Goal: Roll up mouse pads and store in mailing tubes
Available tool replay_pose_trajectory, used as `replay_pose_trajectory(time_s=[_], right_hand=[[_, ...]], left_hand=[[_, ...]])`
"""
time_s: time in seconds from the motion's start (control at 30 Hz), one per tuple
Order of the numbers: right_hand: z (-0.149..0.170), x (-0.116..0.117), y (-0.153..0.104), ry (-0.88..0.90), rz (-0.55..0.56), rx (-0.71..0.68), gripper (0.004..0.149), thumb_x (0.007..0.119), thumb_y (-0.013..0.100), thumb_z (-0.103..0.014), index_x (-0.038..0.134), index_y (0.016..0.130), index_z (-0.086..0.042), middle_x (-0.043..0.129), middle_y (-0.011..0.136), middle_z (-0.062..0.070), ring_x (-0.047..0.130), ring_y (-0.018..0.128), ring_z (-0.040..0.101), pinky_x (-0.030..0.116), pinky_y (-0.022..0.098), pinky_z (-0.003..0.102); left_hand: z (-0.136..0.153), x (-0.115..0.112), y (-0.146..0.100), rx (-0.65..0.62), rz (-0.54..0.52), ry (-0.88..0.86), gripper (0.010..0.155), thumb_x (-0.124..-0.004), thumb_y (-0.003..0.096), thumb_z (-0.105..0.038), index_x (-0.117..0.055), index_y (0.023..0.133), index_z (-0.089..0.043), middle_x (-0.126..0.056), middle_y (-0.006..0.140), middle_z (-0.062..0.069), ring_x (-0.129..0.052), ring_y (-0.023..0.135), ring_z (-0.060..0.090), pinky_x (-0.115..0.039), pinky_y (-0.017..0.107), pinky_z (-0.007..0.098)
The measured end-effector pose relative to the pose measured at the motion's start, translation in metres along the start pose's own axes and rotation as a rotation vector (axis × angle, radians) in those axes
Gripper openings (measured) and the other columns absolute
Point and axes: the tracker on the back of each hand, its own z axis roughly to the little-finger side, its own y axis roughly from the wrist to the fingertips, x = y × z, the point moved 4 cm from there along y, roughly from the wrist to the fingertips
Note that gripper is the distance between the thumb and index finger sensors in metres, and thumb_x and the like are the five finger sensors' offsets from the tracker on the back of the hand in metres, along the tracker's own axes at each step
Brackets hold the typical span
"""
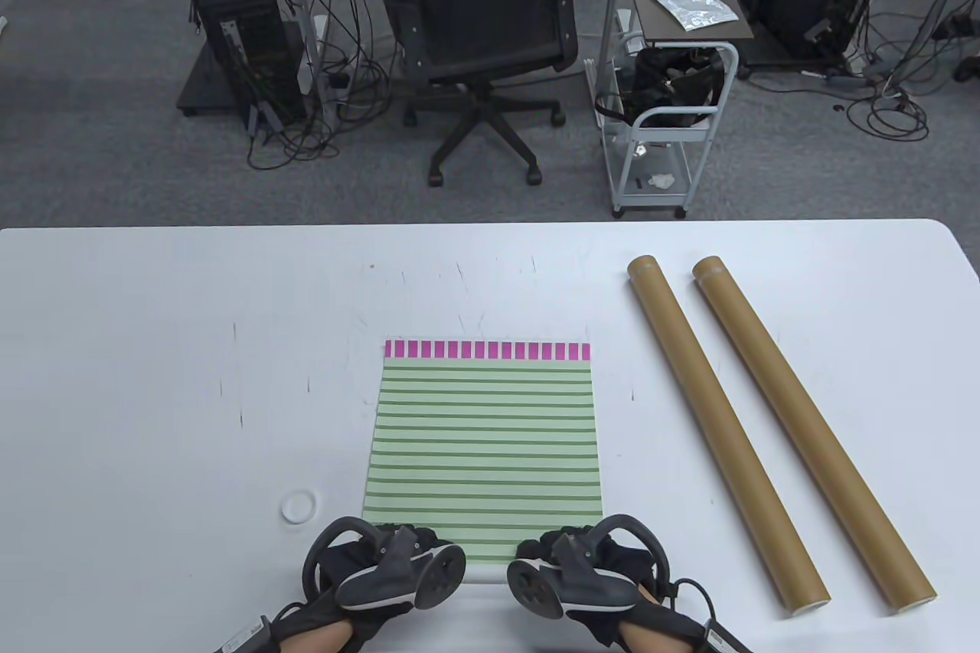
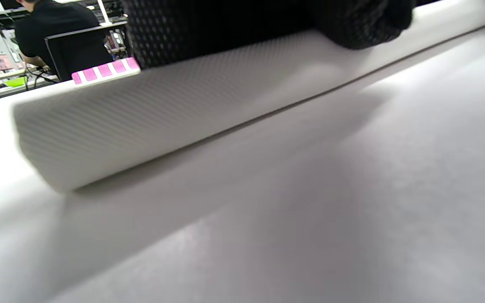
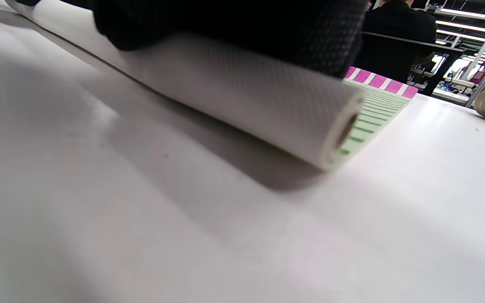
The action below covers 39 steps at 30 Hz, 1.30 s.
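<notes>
One white bench [image 1: 153, 377] is carrying everything. Two long brown cardboard mailing tubes [image 1: 723, 427] [image 1: 811, 431] are lying side by side toward 3 o'clock, slanting from 12 to 5, near each other but not touching. One mouse pad [image 1: 482, 446], green-striped with a pink-and-white band along its far edge, is lying at the bench's centre toward 6 o'clock; its near edge is curling into a white textured roll [image 3: 246, 97]. Two gloved hands are resting on that roll: the left hand [image 1: 383, 569] is pressing its 9 o'clock end and the right hand [image 1: 589, 569] its 3 o'clock end, fingers curled down over the top. One small white ring-shaped cap [image 1: 298, 506] is sitting on the bench just at 9 o'clock of the pad's near corner.
</notes>
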Motion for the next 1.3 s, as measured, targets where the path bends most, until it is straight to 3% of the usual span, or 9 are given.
replay_pose_trajectory(time_s=[0.1,0.2,0.37,0.53,0.7,0.83,1.07,1.17,1.3], right_hand=[[-0.001,0.005,0.001,-0.019,-0.035,0.009,0.053,0.063,0.042,-0.026,0.054,0.092,-0.038,0.082,0.074,-0.004,0.091,0.056,0.015,0.081,0.047,0.03],[-0.002,0.005,0.002,-0.043,-0.055,0.025,0.052,0.062,0.042,-0.026,0.055,0.092,-0.041,0.081,0.075,-0.005,0.091,0.056,0.015,0.081,0.045,0.029],[-0.001,0.006,0.003,-0.03,-0.088,0.044,0.052,0.061,0.043,-0.026,0.055,0.093,-0.039,0.078,0.078,-0.005,0.09,0.059,0.016,0.082,0.045,0.028],[-0.005,0.002,-0.004,-0.033,0.026,0.016,0.051,0.066,0.044,-0.026,0.059,0.094,-0.028,0.075,0.085,-0.002,0.085,0.068,0.02,0.079,0.053,0.035],[-0.01,-0.001,-0.004,-0.041,0.041,0.002,0.051,0.07,0.044,-0.025,0.053,0.092,-0.034,0.069,0.087,-0.003,0.081,0.068,0.019,0.076,0.055,0.034],[-0.008,-0.001,-0.005,-0.011,0.035,0.002,0.061,0.076,0.039,-0.04,0.056,0.095,-0.028,0.072,0.09,0.0,0.082,0.07,0.021,0.077,0.055,0.035],[-0.006,-0.003,0.0,-0.054,0.073,0.039,0.054,0.077,0.041,-0.033,0.062,0.093,-0.028,0.079,0.085,-0.002,0.088,0.067,0.018,0.08,0.052,0.032],[-0.006,-0.003,0.002,-0.049,0.069,0.044,0.053,0.075,0.041,-0.031,0.064,0.093,-0.027,0.081,0.084,-0.001,0.089,0.066,0.018,0.081,0.051,0.032],[-0.003,-0.003,0.004,-0.031,0.053,0.051,0.052,0.074,0.042,-0.03,0.065,0.092,-0.025,0.082,0.083,0.0,0.09,0.065,0.018,0.081,0.051,0.032]], left_hand=[[-0.004,0.001,-0.002,-0.007,-0.042,0.052,0.044,-0.072,0.0415,-0.046,-0.063,0.082,-0.059,-0.072,0.094,-0.022,-0.099,0.066,0.01,-0.09,0.047,0.018],[-0.01,0.003,-0.003,-0.014,-0.048,0.086,0.042,-0.074,0.0418,-0.045,-0.068,0.083,-0.054,-0.077,0.091,-0.023,-0.096,0.075,0.007,-0.089,0.05,0.021],[-0.018,0.004,-0.007,-0.032,-0.082,0.169,0.056,-0.078,0.0309,-0.058,-0.071,0.086,-0.049,-0.078,0.092,-0.021,-0.09,0.082,0.009,-0.086,0.052,0.024],[-0.02,0.009,-0.004,-0.011,-0.131,0.209,0.044,-0.079,0.0349,-0.051,-0.079,0.078,-0.048,-0.091,0.077,-0.02,-0.097,0.066,0.005,-0.086,0.053,0.021],[-0.013,0.008,0.0,0.009,-0.097,0.165,0.041,-0.076,0.0367,-0.05,-0.08,0.077,-0.049,-0.093,0.076,-0.021,-0.099,0.067,0.004,-0.087,0.053,0.02],[-0.002,0.002,0.004,0.029,-0.067,0.049,0.041,-0.073,0.0388,-0.048,-0.079,0.079,-0.048,-0.091,0.078,-0.02,-0.096,0.069,0.005,-0.084,0.056,0.021],[0.004,0.001,0.003,0.05,-0.079,0.022,0.046,-0.07,0.0416,-0.046,-0.063,0.087,-0.05,-0.084,0.087,-0.018,-0.097,0.071,0.008,-0.088,0.053,0.019],[0.004,0.003,0.001,0.05,-0.083,-0.021,0.04,-0.076,0.0408,-0.046,-0.077,0.081,-0.045,-0.087,0.089,-0.014,-0.099,0.075,0.014,-0.09,0.052,0.023],[0.003,-0.001,0.0,0.05,-0.096,0.114,0.05,-0.078,0.0345,-0.052,-0.073,0.084,-0.048,-0.088,0.086,-0.017,-0.096,0.079,0.011,-0.086,0.059,0.028]])
